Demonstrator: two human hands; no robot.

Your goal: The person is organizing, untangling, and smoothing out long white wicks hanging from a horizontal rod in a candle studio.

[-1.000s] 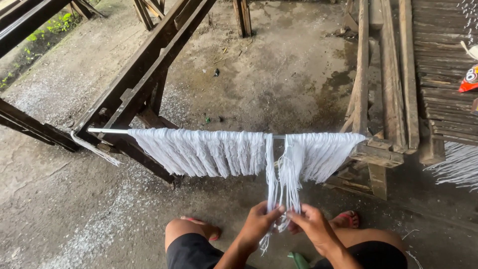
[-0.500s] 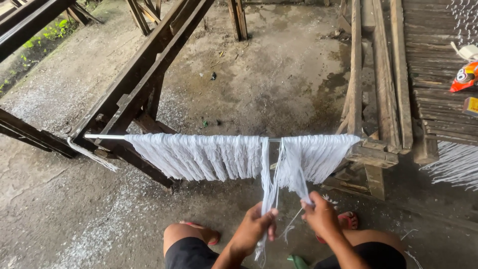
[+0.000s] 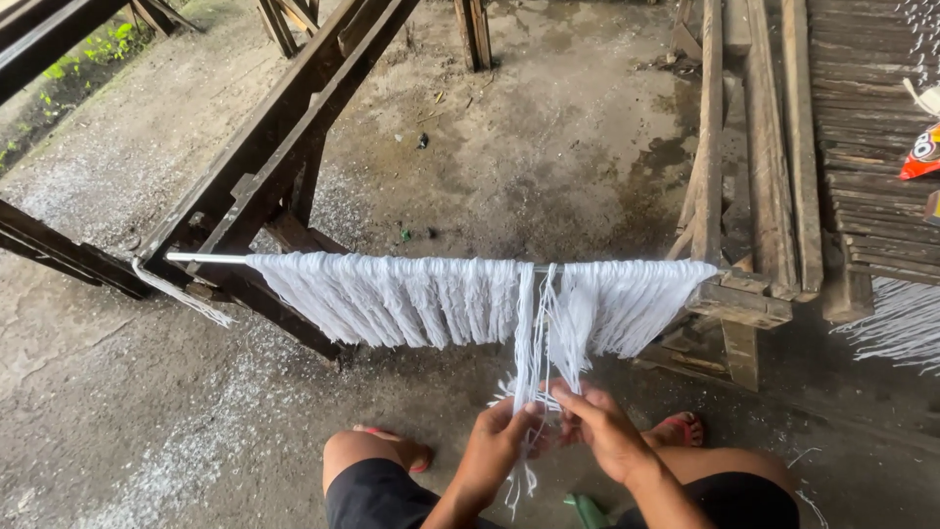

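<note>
At far left, dark timber beams (image 3: 264,167) slant down over the concrete floor (image 3: 548,147), and one end of a thin metal rod (image 3: 201,258) rests on them. A curtain of white strands (image 3: 392,299) hangs from the rod along most of its length. Near the middle, a few pulled-out strands (image 3: 532,333) run down from the rod to the person's two hands. The left hand (image 3: 499,446) has its grip closed on one bunch, thumb and fingers pinched together; the right hand (image 3: 602,431), touching it, is closed on the neighbouring bunch. The step in hand looks like tying or knotting two small bunches together just below the curtain, and the next move would seem to call for keeping both bunches taut while they cross. Further right, the rod's other end rests on a wooden frame (image 3: 739,304). The crossing of the strands is hidden behind the fingers, so no knot can be made out. A red packet (image 3: 922,157) is cut off at the right edge, and a green thing (image 3: 586,511) between the knees is too cropped to identify.
</note>
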